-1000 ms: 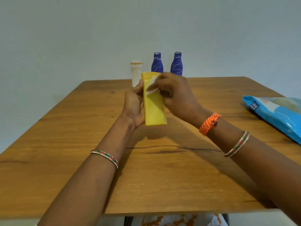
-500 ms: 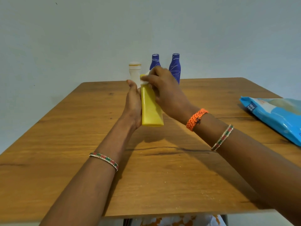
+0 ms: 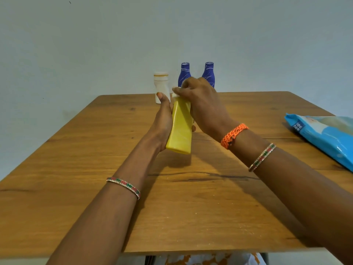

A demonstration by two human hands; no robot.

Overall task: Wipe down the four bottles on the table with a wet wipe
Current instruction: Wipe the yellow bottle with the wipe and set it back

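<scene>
My left hand [image 3: 162,123] grips a yellow bottle [image 3: 181,129] from its left side and holds it tilted above the middle of the wooden table [image 3: 76,169]. My right hand [image 3: 202,104] curls over the bottle's far end and pinches a white wet wipe [image 3: 175,95] against it; only a small corner of the wipe shows. At the table's far edge stand a white bottle [image 3: 161,83] and two blue bottles [image 3: 184,73] [image 3: 208,72], partly hidden behind my right hand.
A blue pack of wet wipes [image 3: 324,136] lies at the table's right edge. A pale wall rises right behind the far edge. The table's near edge runs below my forearms.
My right hand has slid the wipe from the bottle's upper face up to its far end. The bottle has tilted further away and turned a little in my left hand.
</scene>
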